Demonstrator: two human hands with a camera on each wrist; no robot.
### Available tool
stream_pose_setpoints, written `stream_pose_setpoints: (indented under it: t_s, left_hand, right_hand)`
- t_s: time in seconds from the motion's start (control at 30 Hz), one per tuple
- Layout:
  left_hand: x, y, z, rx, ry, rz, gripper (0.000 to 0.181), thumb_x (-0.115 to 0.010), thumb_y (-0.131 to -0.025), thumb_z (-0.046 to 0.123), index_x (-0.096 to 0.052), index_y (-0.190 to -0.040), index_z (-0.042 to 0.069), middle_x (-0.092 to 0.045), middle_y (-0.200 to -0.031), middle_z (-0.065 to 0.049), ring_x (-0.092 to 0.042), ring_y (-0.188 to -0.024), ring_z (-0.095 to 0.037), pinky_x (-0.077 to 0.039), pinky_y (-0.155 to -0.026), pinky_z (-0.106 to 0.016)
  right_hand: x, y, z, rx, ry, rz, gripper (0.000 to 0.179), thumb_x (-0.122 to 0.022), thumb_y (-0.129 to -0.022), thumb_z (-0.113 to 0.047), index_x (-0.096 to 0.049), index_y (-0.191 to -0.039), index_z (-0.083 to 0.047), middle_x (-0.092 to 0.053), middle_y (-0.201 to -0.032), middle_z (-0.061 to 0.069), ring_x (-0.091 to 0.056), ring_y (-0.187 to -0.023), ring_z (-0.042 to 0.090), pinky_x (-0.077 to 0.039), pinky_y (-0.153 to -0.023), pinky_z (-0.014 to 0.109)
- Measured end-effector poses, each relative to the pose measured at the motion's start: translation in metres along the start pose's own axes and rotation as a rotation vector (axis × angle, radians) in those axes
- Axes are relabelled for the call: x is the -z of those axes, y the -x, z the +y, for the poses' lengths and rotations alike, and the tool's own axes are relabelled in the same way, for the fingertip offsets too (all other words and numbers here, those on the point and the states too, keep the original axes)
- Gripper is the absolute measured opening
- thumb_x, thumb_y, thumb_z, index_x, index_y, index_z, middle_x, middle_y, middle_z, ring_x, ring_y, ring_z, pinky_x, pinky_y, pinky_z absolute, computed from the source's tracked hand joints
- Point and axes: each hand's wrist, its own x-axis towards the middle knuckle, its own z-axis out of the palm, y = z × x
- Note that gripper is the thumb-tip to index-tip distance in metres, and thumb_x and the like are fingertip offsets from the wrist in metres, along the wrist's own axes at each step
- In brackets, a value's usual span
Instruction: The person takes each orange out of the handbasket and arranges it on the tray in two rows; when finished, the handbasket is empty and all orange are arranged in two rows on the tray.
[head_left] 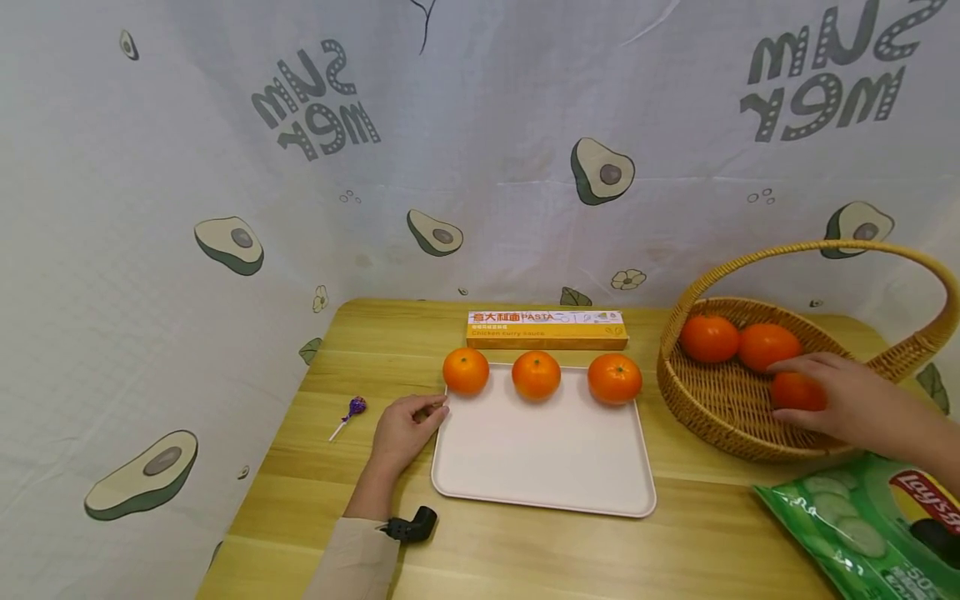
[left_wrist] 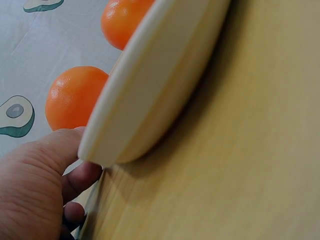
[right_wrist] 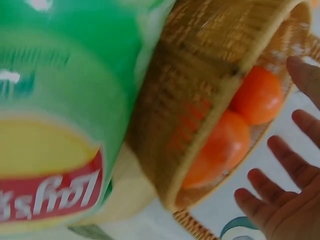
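Note:
My left hand [head_left: 405,432] is at the left edge of a white rectangular tray [head_left: 543,462], pinching its rim between thumb and fingers. Three oranges line the tray's far edge: a left orange [head_left: 466,371], a middle orange [head_left: 536,376] and a right orange [head_left: 614,378]. My right hand [head_left: 855,404] reaches into a wicker basket [head_left: 712,417], fingers spread over the nearest orange [head_left: 797,392] there. Two other oranges [head_left: 738,343] lie at the basket's far side. In the right wrist view, the fingers [right_wrist: 285,155] are spread apart beside the basket opening.
A yellow and white pasta box [head_left: 547,331] lies behind the tray. To the left is a purple-wrapped lollipop [head_left: 355,407]. A green Lay's chip bag [head_left: 862,517] lies in front of the basket, whose tall handle [head_left: 810,247] arches above it. A printed cloth hangs behind the table.

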Motion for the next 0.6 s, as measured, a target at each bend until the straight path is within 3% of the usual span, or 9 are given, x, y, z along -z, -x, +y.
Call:
stream_pose_setpoints:
  t_s: [0.23,0.6]
  left_hand:
    - [0.000,0.000,0.000,0.015,0.000,-0.008,0.021,-0.078,-0.091,0.031,-0.081,-0.111,0.023,-0.070,-0.090,0.005,-0.055,-0.078,-0.011,-0.047,-0.072,-0.025]
    - [0.002,0.000,0.001,0.006,0.004,-0.017,0.023,-0.077,-0.091,0.030,-0.081,-0.112,0.022,-0.072,-0.092,0.005,-0.058,-0.080,-0.010,-0.048,-0.073,-0.026]
  right_hand:
    - [-0.002,-0.007,0.021,0.052,0.042,-0.047,0.066,-0.094,-0.068,-0.030,-0.069,-0.118,0.005,-0.065,-0.114,0.031,-0.063,-0.099,0.050,-0.051,-0.082,0.063]
    - [-0.006,-0.012,0.039,0.052,0.024,-0.160,0.068,-0.092,-0.069,-0.036,-0.068,-0.120,0.002,-0.060,-0.118,0.032,-0.062,-0.099,0.049,-0.054,-0.079,0.061]
